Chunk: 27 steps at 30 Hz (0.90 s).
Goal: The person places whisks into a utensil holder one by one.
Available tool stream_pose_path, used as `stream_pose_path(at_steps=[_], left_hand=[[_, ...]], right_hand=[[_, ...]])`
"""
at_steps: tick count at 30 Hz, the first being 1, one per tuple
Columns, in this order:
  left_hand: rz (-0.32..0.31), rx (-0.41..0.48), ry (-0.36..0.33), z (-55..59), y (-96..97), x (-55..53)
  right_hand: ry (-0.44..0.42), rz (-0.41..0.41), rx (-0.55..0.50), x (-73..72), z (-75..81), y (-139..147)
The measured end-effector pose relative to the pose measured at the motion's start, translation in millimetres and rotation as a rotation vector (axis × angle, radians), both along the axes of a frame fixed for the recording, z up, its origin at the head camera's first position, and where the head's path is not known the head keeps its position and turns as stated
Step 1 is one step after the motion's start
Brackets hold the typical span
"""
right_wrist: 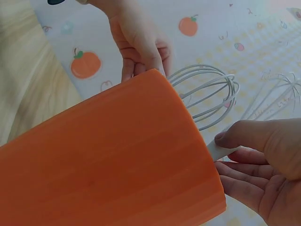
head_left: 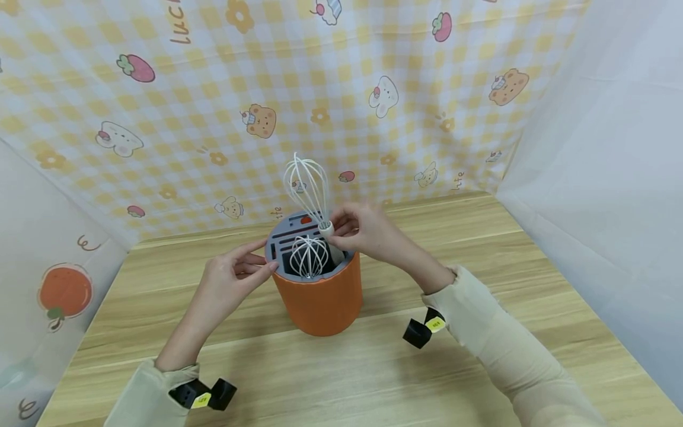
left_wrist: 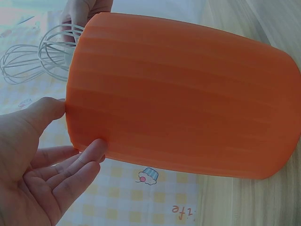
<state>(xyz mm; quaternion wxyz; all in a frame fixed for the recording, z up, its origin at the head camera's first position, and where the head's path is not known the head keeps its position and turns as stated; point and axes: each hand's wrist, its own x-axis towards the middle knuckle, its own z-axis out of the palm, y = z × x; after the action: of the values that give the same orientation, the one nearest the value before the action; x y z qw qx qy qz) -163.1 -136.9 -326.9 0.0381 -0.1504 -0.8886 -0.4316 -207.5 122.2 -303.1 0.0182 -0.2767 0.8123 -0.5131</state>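
An orange utensil holder (head_left: 322,305) with a grey slotted top (head_left: 288,228) stands upright on the table. My left hand (head_left: 226,284) holds its left rim, thumb at the near side and fingers round the edge. With thumb and fingers my right hand (head_left: 368,234) pinches the handle of a white whisk (head_left: 309,184), wires upward. The lower end of that handle is down inside the holder's opening, hidden. A second, smaller white whisk (head_left: 308,258) stands in the same opening, its wire head just above the rim. In the right wrist view the pinched whisk handle (right_wrist: 218,149) shows at the rim.
The holder stands on a light wood-grain table (head_left: 453,367). Behind it hangs a yellow checked cloth (head_left: 341,130) with printed bears and strawberries. White sheeting (head_left: 603,148) closes off the right side. A red piece (head_left: 306,219) shows in a slot of the top.
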Motion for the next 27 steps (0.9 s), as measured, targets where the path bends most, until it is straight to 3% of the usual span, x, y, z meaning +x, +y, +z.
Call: stream_pose_path(at_steps=[19,27], left_hand=[[0.004,0.0,0.002,-1.5,1.4,-0.4],[0.01,-0.014,0.007,-3.3,0.8,-2.1]], right_hand=[[-0.032,0.041,0.026,-0.8,0.4,7.3],[-0.058,0.019,0.051,0.0,4.0,15.4]])
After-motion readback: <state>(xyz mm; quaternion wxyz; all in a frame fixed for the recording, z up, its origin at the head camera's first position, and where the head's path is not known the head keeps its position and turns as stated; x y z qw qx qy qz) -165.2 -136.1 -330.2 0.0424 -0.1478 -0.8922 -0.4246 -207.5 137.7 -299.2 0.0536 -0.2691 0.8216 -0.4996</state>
